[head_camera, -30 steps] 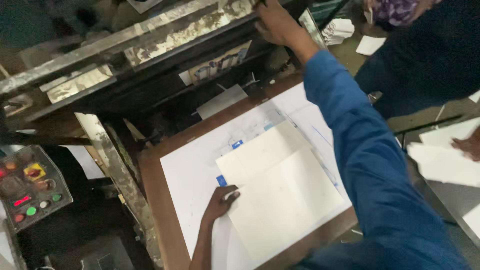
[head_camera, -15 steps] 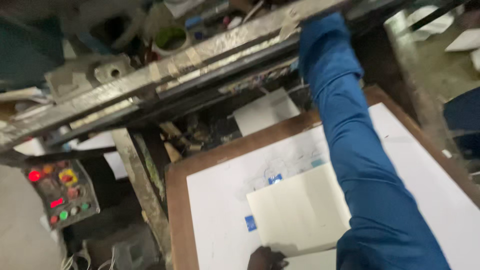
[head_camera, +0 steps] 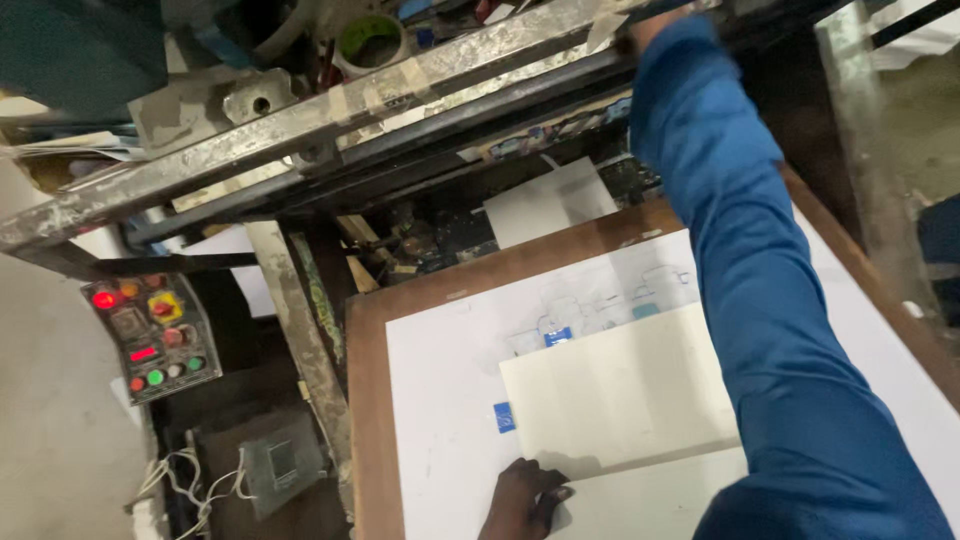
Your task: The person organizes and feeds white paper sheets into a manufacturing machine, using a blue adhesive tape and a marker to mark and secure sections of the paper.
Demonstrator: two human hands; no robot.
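Note:
My left hand [head_camera: 522, 500] rests at the bottom edge of the view, fingertips pressing the near corner of a cream paper sheet [head_camera: 620, 395] that lies on a white board [head_camera: 450, 400] with a brown wooden border [head_camera: 366, 420]. My right arm, in a blue sleeve [head_camera: 740, 260], reaches up and away to the raised, paint-stained metal frame [head_camera: 300, 130]. My right hand [head_camera: 645, 22] is mostly hidden at the frame's far end; its grip cannot be made out. Small blue marks [head_camera: 505, 417] show on the board beside the sheet.
A control box [head_camera: 150, 335] with red, yellow and green buttons stands at the left, with loose wires [head_camera: 200, 480] below it. A roll of tape [head_camera: 372, 42] sits above the frame. A loose white sheet [head_camera: 550, 203] lies beyond the board, under the frame.
The view has swung left and closer. My right arm stays stretched to the frame. My left hand remains on the sheet's near corner.

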